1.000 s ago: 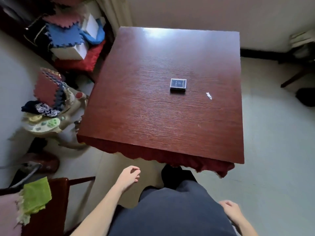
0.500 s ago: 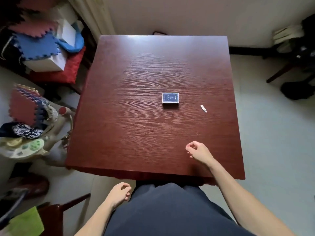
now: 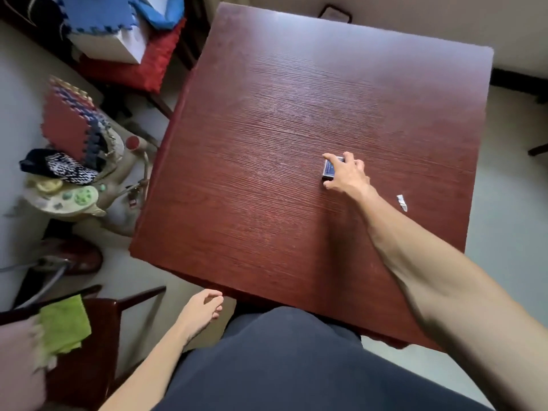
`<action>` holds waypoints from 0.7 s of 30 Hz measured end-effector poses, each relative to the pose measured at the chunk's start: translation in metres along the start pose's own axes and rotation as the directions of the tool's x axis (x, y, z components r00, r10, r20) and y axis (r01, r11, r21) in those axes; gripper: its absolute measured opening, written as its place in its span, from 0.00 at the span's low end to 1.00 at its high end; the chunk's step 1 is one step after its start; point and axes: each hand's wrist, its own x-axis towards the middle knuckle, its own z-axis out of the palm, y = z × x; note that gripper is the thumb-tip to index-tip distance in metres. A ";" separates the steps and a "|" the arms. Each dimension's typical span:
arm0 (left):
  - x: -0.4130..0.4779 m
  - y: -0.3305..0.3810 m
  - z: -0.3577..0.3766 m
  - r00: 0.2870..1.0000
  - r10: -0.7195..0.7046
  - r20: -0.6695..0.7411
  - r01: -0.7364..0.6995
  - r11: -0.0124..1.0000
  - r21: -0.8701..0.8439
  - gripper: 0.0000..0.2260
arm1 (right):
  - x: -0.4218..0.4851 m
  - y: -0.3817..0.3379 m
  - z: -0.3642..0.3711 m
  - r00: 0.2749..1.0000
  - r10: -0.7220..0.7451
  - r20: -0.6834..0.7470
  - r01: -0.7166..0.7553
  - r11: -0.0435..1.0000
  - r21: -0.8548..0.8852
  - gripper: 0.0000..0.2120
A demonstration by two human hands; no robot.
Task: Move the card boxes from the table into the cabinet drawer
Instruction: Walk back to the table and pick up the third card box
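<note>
A small dark blue card box [image 3: 328, 169] lies on the dark red wooden table [image 3: 267, 188], right of its middle. My right hand [image 3: 347, 175] reaches across the table and covers the box's right part, with fingers on its far edge and thumb at its near edge. The box rests on the tabletop. My left hand [image 3: 201, 311] hangs below the table's near edge, fingers loosely apart, holding nothing. No cabinet or drawer is in view.
A small white scrap [image 3: 402, 202] lies on the table, right of my forearm. A chair with a green cloth [image 3: 63, 324] stands at lower left. Foam mats, a red cushion [image 3: 133, 66] and a baby walker [image 3: 74, 185] crowd the floor left of the table.
My right hand has moved from the table's near edge out to the card box and closed around it. The view has tilted and moved closer to the table.
</note>
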 end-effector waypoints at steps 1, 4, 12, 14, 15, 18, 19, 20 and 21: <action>-0.001 -0.002 -0.001 1.000 -0.014 -0.004 0.014 1.000 -0.005 0.06 | 0.004 0.000 0.002 1.000 -0.004 0.020 0.004 1.000 -0.024 0.35; -0.005 -0.004 -0.004 0.999 -0.041 -0.028 0.041 0.999 -0.012 0.07 | 0.015 -0.001 0.007 0.999 -0.023 -0.035 0.020 0.994 -0.104 0.33; -0.014 -0.006 -0.003 0.997 -0.062 -0.049 0.062 0.998 -0.001 0.07 | 0.017 0.007 0.013 0.989 -0.083 -0.120 0.061 0.983 -0.174 0.32; -0.016 -0.006 -0.002 0.998 -0.043 -0.045 0.044 0.999 0.016 0.07 | 0.008 0.010 0.015 0.991 -0.047 -0.128 0.035 0.994 -0.099 0.32; -0.017 -0.004 -0.002 0.998 -0.035 -0.043 0.036 0.999 0.026 0.07 | 0.002 0.013 0.016 0.990 -0.026 -0.136 0.019 0.998 -0.052 0.32; -0.016 0.003 -0.001 0.999 -0.016 -0.031 0.018 0.998 0.054 0.08 | -0.020 0.026 0.024 0.987 0.040 -0.154 -0.019 0.990 0.138 0.33; -0.015 0.004 0.000 1.000 -0.008 -0.027 0.009 0.998 0.065 0.08 | -0.028 0.032 0.028 0.988 0.057 -0.144 -0.026 0.977 0.212 0.33; -0.015 0.005 0.001 1.000 0.002 -0.023 -0.001 0.997 0.076 0.07 | -0.037 0.040 0.034 0.990 0.067 -0.127 -0.028 0.958 0.284 0.33; -0.016 0.005 0.001 1.000 0.014 -0.017 -0.012 0.996 0.089 0.07 | -0.047 0.047 0.040 0.992 0.071 -0.108 -0.028 0.933 0.358 0.33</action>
